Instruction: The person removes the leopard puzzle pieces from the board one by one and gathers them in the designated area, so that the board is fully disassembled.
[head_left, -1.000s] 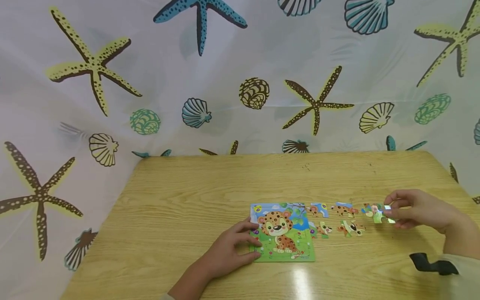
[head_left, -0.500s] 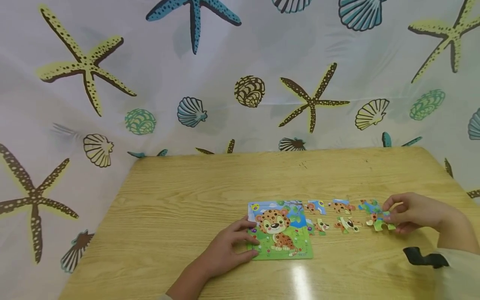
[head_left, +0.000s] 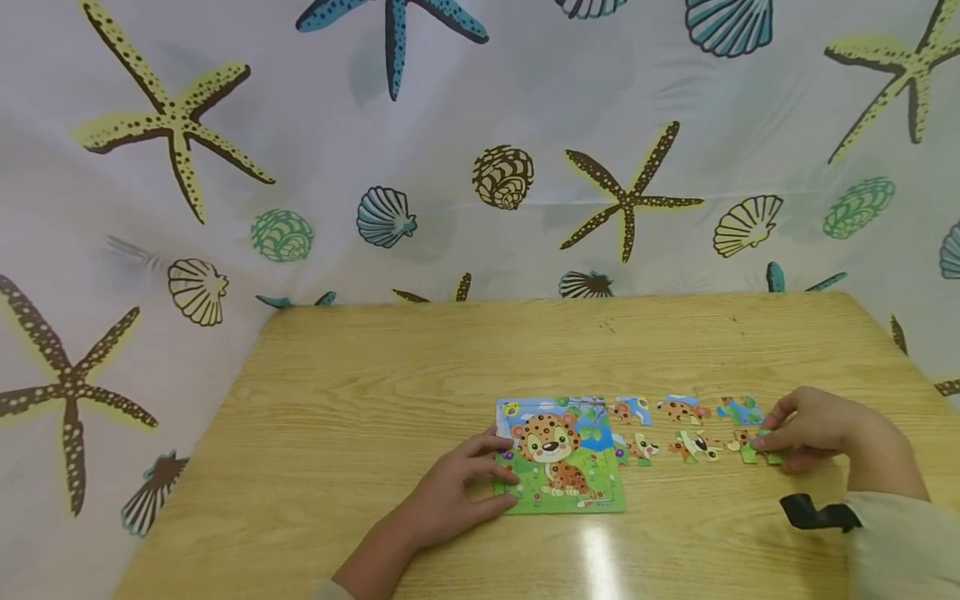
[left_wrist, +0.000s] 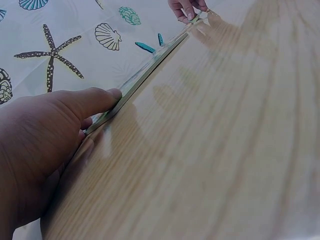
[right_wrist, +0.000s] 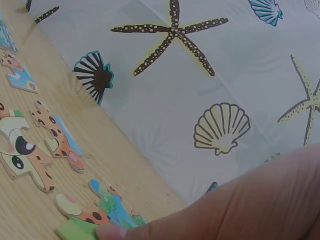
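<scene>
A puzzle board (head_left: 558,456) printed with a sitting leopard cub lies flat on the table. My left hand (head_left: 459,487) rests at its left edge, fingers spread and fingertips touching the board; the left wrist view shows the thumb (left_wrist: 100,101) on the edge. To the right of the board, loose puzzle pieces lie in two rows. At the right end of the lower row, my right hand (head_left: 828,433) pinches a green and orange puzzle piece (right_wrist: 80,226), low at the tabletop. Just behind it lies a blue and green piece (head_left: 738,410). The hand hides part of the held piece.
Other pieces include a leopard-face piece (head_left: 697,447), a spotted piece (head_left: 684,410) and a piece with a blue corner (head_left: 632,411). The wooden table (head_left: 390,358) ends at a white curtain (head_left: 450,108) with starfish and shells. A black strap (head_left: 817,512) hangs at the right sleeve.
My right hand has brought the green and orange piece left and down, from a tilted hold to the lower row's right end. The left hand stays at the board.
</scene>
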